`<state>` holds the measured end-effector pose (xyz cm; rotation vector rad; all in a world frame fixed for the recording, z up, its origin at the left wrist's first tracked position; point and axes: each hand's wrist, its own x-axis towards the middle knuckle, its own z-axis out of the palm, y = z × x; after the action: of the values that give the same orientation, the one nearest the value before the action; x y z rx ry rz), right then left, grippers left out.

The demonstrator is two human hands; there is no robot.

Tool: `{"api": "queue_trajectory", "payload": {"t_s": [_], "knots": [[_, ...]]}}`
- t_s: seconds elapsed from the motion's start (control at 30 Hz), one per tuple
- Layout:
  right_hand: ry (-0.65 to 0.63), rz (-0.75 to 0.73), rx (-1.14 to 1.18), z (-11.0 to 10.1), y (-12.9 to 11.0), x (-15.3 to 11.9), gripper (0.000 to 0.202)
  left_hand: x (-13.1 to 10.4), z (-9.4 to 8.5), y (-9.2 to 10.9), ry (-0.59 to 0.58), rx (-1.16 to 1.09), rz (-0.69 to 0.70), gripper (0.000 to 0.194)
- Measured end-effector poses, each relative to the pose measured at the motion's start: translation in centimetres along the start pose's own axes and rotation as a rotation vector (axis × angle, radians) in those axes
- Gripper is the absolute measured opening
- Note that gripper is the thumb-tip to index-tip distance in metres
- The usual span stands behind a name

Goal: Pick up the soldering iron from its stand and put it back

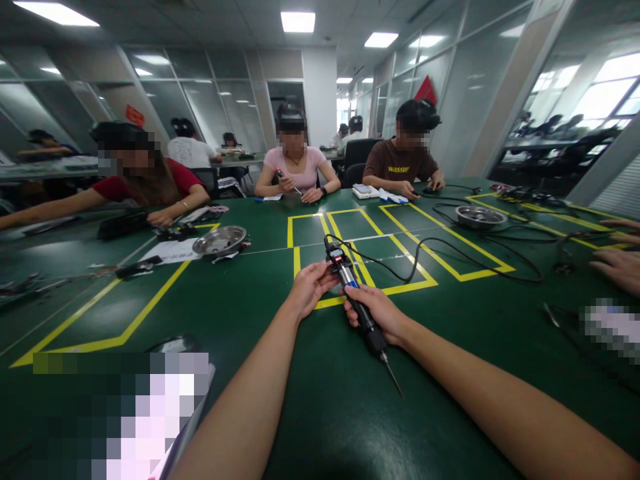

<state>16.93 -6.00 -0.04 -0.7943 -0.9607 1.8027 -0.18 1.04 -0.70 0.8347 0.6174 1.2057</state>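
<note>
Head view, looking down over a big green table [310, 413] with yellow tape lines [400, 233].

In the middle of the frame, an electric screwdriver [353, 300], held flat and low just over the table, thin tip pointing back toward the bottom of the frame. Right hand [377, 313] wrapped tight around the dark grip near the tip end, likely to keep the tool steady. Left hand [310, 287] closed on the back end, fingers pinching by the red part where the black cord [425, 257] comes out, maybe to hold or check that end. Cord running away to the right in loops, loose on the table so the tool can move freely.

Left of middle, a shiny metal bowl [220, 240] resting on the table beside a white paper [170, 252], well apart from both hands. Upper right, a second metal bowl [475, 215] set near more cords.

Across the top of the frame, three people seated at the far edge: red shirt [150, 183] on the left, pink shirt [295, 167] in the middle holding a small tool, brown shirt [400, 163] on the right. At the right edge, another person's hand [617, 267] lying flat on the table. Bottom left and right side, blurred patches, too fuzzy to tell.
</note>
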Motion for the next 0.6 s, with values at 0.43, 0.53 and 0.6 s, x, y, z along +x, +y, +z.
{"api": "queue_trajectory", "payload": {"t_s": [0.43,0.53,0.6], "knots": [[-0.044,0.016,-0.083,0.3,-0.7,-0.7,0.030,-0.1,0.2,0.2,-0.009,0.057,0.022,0.021],[-0.033,0.028,-0.132,0.1,-0.9,-1.2,0.030,-0.2,0.2,0.1,-0.025,0.090,0.016,0.021],[-0.024,0.040,-0.157,-0.3,-0.9,-1.5,0.032,-0.4,0.3,0.2,-0.048,0.117,-0.007,0.021]]}}
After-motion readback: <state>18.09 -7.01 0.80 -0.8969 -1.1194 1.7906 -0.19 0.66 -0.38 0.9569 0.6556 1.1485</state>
